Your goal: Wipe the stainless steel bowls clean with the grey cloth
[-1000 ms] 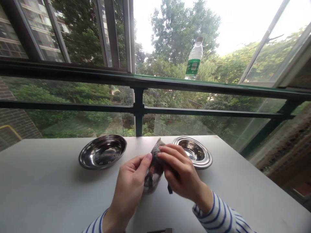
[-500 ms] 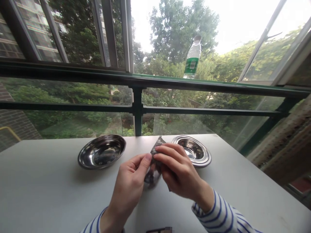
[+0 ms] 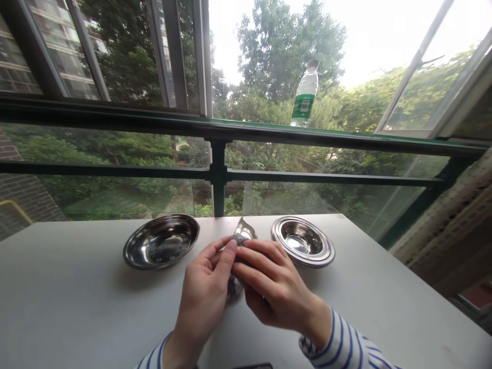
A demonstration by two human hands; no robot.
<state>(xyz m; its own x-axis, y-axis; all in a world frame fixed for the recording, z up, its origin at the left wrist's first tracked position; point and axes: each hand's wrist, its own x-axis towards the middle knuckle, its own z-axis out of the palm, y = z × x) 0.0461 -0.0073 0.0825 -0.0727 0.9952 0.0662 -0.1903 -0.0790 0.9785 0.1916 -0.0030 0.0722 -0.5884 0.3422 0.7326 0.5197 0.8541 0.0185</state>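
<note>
Between my two hands is a small see-through plastic bag (image 3: 245, 230) with dark contents I cannot identify. Its crumpled top stands up beyond my fingertips, and its rounded lower part hangs below them, over the table (image 3: 115, 312). My left hand (image 3: 203, 292) pinches the bag's left side between thumb and fingers. From the right, my right hand (image 3: 282, 287) is curled over the bag, its fingertips close to my left thumb. Both hands hide the bag's middle. Whether my right hand holds anything else is hidden.
An oval steel bowl (image 3: 134, 251) lies on the table at left. Nested steel bowls (image 3: 326, 256) stand behind my right hand. A green-labelled water bottle (image 3: 304, 102) is on the green railing (image 3: 330, 136). Part of a dark object (image 3: 255, 366) shows at the bottom edge.
My right hand has slid left and slightly down, closer to my left hand, covering more of the bag. The bag's top now tilts left and looks more spread.
</note>
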